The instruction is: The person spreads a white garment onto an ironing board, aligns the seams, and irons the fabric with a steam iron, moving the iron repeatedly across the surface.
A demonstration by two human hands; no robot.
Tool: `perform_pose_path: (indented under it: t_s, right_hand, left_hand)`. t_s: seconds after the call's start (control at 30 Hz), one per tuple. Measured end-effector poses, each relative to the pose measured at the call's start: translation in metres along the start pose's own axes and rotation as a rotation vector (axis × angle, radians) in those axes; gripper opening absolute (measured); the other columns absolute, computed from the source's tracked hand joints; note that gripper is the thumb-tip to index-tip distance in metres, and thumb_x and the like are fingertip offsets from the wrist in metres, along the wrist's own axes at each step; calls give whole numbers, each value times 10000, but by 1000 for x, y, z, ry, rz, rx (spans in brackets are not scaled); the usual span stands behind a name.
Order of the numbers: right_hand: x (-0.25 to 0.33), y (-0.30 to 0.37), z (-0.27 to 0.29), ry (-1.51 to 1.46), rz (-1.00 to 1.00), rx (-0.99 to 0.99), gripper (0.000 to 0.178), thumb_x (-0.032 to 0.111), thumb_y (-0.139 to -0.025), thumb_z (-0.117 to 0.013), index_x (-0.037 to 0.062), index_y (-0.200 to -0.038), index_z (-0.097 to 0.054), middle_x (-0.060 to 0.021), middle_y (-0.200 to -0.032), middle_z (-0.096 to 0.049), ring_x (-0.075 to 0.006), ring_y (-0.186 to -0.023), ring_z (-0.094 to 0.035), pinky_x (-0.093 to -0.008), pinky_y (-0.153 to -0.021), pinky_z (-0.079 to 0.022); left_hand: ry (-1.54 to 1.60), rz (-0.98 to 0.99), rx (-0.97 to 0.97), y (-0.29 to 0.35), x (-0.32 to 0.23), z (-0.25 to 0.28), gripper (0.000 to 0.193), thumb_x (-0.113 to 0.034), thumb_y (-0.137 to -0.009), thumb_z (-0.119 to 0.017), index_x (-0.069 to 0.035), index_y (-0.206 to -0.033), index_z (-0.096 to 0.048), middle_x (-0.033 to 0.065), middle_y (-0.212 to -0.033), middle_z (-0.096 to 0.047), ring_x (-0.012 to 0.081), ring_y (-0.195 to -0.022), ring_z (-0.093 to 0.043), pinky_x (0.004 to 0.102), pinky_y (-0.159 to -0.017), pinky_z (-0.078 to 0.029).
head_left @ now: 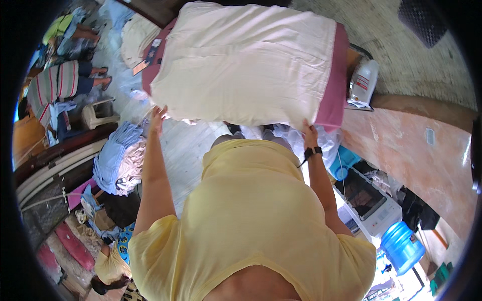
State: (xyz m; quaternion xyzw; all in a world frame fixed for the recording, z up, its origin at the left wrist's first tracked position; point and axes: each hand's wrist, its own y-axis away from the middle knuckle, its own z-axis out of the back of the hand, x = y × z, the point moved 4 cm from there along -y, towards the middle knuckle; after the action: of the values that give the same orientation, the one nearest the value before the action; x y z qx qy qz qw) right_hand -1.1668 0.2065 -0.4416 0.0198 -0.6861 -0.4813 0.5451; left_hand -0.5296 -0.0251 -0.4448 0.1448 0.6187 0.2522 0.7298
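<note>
A cream garment (246, 65) lies spread over a table with a dusky pink cover (335, 85). Its straight hem runs along the right side, and light creases cross the far part. My left hand (158, 120) is at its near left corner, fingers closed on the cloth edge. At the near right corner my right hand (310, 134), with a dark watch on the wrist, pinches the edge between thumb and fingers. The near edge stretches between both hands and hangs slightly over the table's front.
A phone (139, 67) lies at the table's left edge. Beyond the right edge stands a white plastic jug (364, 83). Blue and pink clothes (120, 155) are heaped at left, near a stool (99, 114). A blue water bottle (401, 246) stands lower right. Other people are at left.
</note>
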Motion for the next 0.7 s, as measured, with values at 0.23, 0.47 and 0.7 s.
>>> perform_pose_path:
  t_s: [0.23,0.47,0.7]
  right_hand:
    - [47,-8,98,517,605,-434,427,395,-941,-605,-21,-881,-682,-35,-708,-608,-110,-693,-490,-308,-638,-428]
    - [71,7,119,1186,448,-789,422,456,-894,-595,38,-881,-658,-188,-707,-612,-348,-700,-600,-477,-717,-479]
    - [128,-2,-62,1082,1319,-597,387,165,-791,-716,57,-1145,-601,-111,-1164,-603,-310,-1164,-500,-463,-987,-386]
  left_hand:
    - [-130,-420,16,46,-43,-32,249,-276,-942,-629,-40,-922,-551,-5,-783,-562,90,-699,-479,230,-659,-397]
    - [-318,-352,-156,111,-12,-69,245,-229,-958,-583,-6,-899,-501,107,-712,-536,177,-658,-493,320,-618,-419]
    - [-554,-942,-413,110,-101,-102,237,-38,-821,-649,-19,-1037,-553,178,-1003,-530,374,-1012,-493,438,-884,-394]
